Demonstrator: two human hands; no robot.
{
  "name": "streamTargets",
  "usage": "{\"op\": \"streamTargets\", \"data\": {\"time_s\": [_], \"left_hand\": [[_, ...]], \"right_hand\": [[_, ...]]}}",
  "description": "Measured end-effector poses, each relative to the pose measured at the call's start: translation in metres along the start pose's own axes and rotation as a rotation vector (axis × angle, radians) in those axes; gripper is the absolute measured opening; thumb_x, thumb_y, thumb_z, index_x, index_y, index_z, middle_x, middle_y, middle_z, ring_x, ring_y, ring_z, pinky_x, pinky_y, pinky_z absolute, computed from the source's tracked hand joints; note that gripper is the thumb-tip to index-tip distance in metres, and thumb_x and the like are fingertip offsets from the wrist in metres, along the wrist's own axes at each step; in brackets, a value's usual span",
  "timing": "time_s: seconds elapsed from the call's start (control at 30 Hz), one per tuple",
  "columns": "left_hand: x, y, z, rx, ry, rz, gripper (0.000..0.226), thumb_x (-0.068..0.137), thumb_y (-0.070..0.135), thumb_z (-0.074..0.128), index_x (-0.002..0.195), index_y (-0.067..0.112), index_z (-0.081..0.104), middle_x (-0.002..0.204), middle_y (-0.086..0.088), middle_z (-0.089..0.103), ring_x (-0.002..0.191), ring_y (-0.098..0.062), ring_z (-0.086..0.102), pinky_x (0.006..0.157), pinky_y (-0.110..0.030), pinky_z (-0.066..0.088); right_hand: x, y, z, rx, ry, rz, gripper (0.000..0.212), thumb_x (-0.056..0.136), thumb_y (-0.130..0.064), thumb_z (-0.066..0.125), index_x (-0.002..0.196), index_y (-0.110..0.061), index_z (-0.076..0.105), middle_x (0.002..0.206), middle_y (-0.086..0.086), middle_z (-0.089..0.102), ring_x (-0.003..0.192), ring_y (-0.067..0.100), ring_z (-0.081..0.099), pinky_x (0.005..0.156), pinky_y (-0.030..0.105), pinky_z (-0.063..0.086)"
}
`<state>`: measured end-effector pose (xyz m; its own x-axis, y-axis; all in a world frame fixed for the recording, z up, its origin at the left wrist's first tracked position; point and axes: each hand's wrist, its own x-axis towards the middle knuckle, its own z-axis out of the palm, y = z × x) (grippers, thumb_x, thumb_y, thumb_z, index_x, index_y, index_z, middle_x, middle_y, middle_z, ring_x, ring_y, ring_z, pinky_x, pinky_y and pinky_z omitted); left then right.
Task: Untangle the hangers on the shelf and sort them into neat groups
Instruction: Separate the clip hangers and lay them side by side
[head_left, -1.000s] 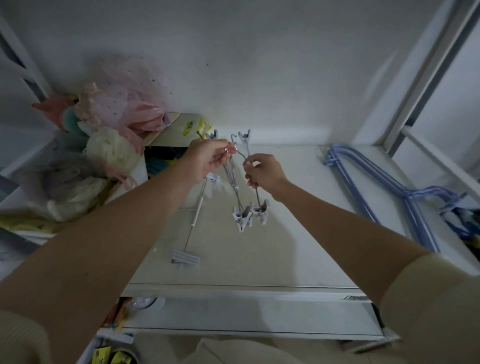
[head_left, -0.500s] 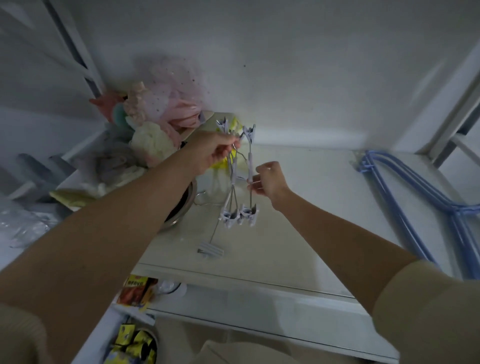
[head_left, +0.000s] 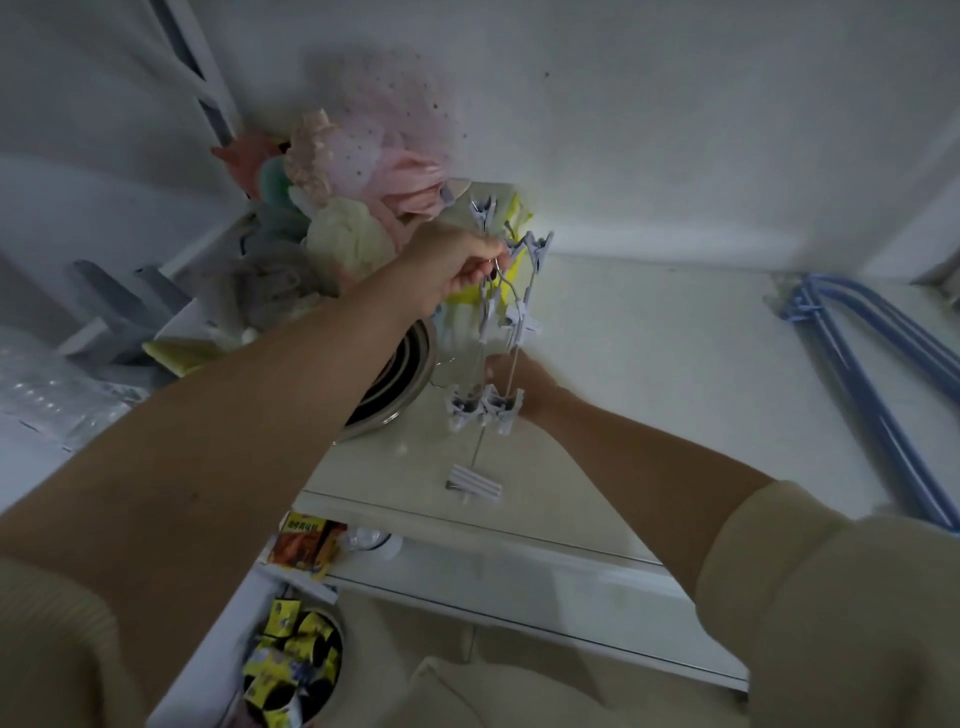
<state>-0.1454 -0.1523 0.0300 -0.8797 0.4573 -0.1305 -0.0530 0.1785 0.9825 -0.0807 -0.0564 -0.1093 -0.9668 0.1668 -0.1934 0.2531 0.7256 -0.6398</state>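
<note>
A: What is lying on the shelf (head_left: 649, 395)?
B: Blue hangers (head_left: 862, 374) are lying along its right side, well apart from the hands. One clip hanger (head_left: 475, 480) is resting near the front edge.
A: And the hands?
B: The left hand (head_left: 447, 273) is pinching the wire hooks of the clip hangers (head_left: 498, 332), dangling them above the shelf. The right hand (head_left: 524, 384) is reaching behind their lower clips; I cannot tell how its fingers lie.
</note>
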Motion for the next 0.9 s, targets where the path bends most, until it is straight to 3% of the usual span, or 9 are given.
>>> {"op": "streamTargets", "data": {"time_s": [0.07,0.13,0.17,0.23,0.47,0.67,0.77,0.9], "left_hand": [[0.0,0.001,0.002,-0.014,0.003,-0.012,0.01,0.086,0.005,0.062,0.077,0.007,0.067,0.069,-0.002,0.07,0.046,0.0,0.053,0.044,-0.011,0.045],[0.0,0.002,0.005,-0.026,0.008,-0.019,0.012,0.087,0.004,0.061,0.076,0.007,0.066,0.066,-0.001,0.069,0.045,0.0,0.052,0.044,-0.01,0.044],[0.0,0.003,0.006,-0.032,0.006,-0.019,0.013,0.087,0.004,0.06,0.075,0.007,0.065,0.067,-0.001,0.068,0.046,0.0,0.051,0.045,-0.01,0.044],[-0.001,0.006,0.008,-0.06,-0.002,-0.013,0.016,0.088,0.004,0.059,0.073,0.007,0.064,0.064,0.001,0.068,0.047,-0.001,0.049,0.045,-0.009,0.043],[0.001,0.016,0.019,-0.11,-0.014,-0.006,0.019,0.088,0.006,0.055,0.072,0.008,0.064,0.057,0.005,0.066,0.047,-0.001,0.046,0.044,-0.008,0.039],[0.002,0.018,0.061,-0.073,-0.135,-0.015,0.024,0.093,0.008,0.051,0.071,0.012,0.06,0.049,0.01,0.066,0.038,0.001,0.047,0.043,-0.005,0.038],[0.001,0.023,0.084,-0.111,-0.147,-0.044,0.018,0.091,0.008,0.054,0.076,0.012,0.062,0.051,0.007,0.068,0.039,0.002,0.05,0.042,-0.006,0.04],[0.001,0.031,0.109,-0.147,-0.153,-0.072,0.012,0.088,0.009,0.059,0.077,0.011,0.065,0.066,0.0,0.068,0.042,0.0,0.052,0.042,-0.01,0.042]], "right_hand": [[-0.005,0.001,-0.004,-0.132,0.026,0.014,0.029,0.088,-0.003,0.048,0.066,-0.022,0.043,0.108,0.015,0.059,0.103,0.028,0.058,0.084,0.032,0.044],[-0.011,0.002,-0.012,-0.235,0.054,0.046,0.012,0.089,-0.005,0.049,0.088,-0.013,0.059,0.118,0.017,0.059,0.112,0.032,0.058,0.088,0.033,0.046],[-0.012,0.005,-0.018,-0.261,0.101,0.065,0.018,0.09,-0.006,0.05,0.105,-0.007,0.061,0.121,0.018,0.059,0.115,0.035,0.057,0.09,0.035,0.047],[-0.017,0.014,-0.033,-0.265,0.199,0.142,0.029,0.092,-0.004,0.045,0.118,-0.001,0.056,0.124,0.021,0.056,0.118,0.039,0.054,0.091,0.038,0.047],[-0.047,0.067,-0.11,-0.139,0.49,0.376,0.028,0.095,-0.011,0.039,0.113,0.003,0.055,0.119,0.026,0.059,0.112,0.041,0.057,0.087,0.039,0.048],[-0.066,0.06,-0.144,0.109,0.574,0.179,0.027,0.092,-0.016,0.046,0.1,0.003,0.063,0.096,0.023,0.068,0.091,0.036,0.064,0.079,0.037,0.052],[-0.077,0.05,-0.145,0.161,0.585,0.057,0.026,0.094,-0.018,0.047,0.099,0.0,0.065,0.081,0.012,0.062,0.076,0.027,0.057,0.067,0.026,0.041],[-0.086,0.051,-0.145,0.175,0.624,0.022,0.028,0.096,-0.019,0.047,0.098,0.002,0.066,0.08,0.011,0.06,0.072,0.023,0.051,0.065,0.024,0.035]]}}
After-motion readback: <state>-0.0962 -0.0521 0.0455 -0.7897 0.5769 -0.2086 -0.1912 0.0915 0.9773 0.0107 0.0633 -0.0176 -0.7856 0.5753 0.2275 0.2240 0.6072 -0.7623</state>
